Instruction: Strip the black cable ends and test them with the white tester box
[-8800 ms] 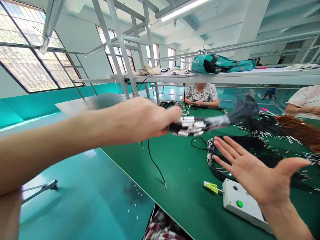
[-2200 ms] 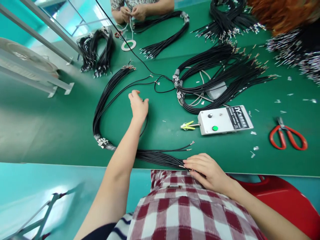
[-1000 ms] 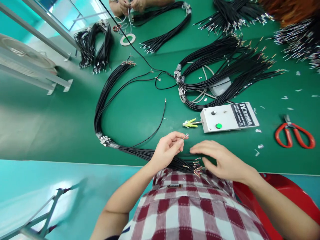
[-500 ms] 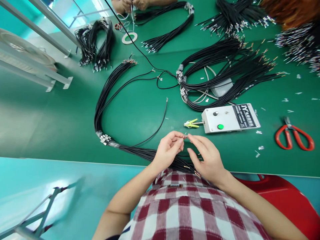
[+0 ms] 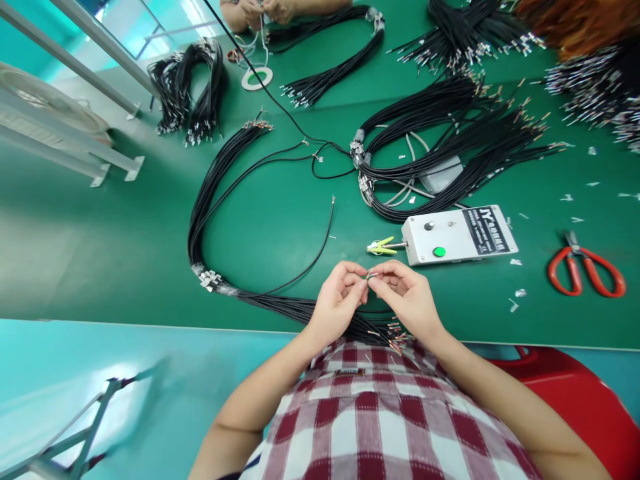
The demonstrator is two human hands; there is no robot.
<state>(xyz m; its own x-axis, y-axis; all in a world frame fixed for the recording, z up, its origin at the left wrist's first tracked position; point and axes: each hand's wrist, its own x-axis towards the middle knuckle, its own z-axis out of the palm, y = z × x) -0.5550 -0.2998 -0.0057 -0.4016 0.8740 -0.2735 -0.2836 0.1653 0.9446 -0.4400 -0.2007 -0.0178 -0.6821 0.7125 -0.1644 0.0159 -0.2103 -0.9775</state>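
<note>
My left hand [image 5: 339,295] is closed in a pinch on the stripped end of a thin cable [image 5: 369,276], whose fine inner wires show between the fingertips. Thumb and forefinger of my right hand [image 5: 406,293] pinch the same wire end from the other side, so the two hands meet. Under both hands runs a bundle of black cables [image 5: 280,304], its bare coppery ends [image 5: 396,337] lying at my apron. White tape and connectors [image 5: 213,280] bind that bundle at the left, where it curves away. Just beyond my hands sits a yellow-green clip [image 5: 382,247] on a white control box [image 5: 457,235].
Red-handled cutters [image 5: 585,267] lie at the right on the green table [image 5: 125,267]. More black cable bundles [image 5: 450,127] lie behind the box. Across the table, another person's hands [image 5: 265,10] work with white strands near a tape roll [image 5: 257,78]. A red stool [image 5: 560,393] stands beside me.
My right hand's thumb has closed against its forefinger, so that hand now pinches the wire end beside the left. My left hand has stayed nearly still.
</note>
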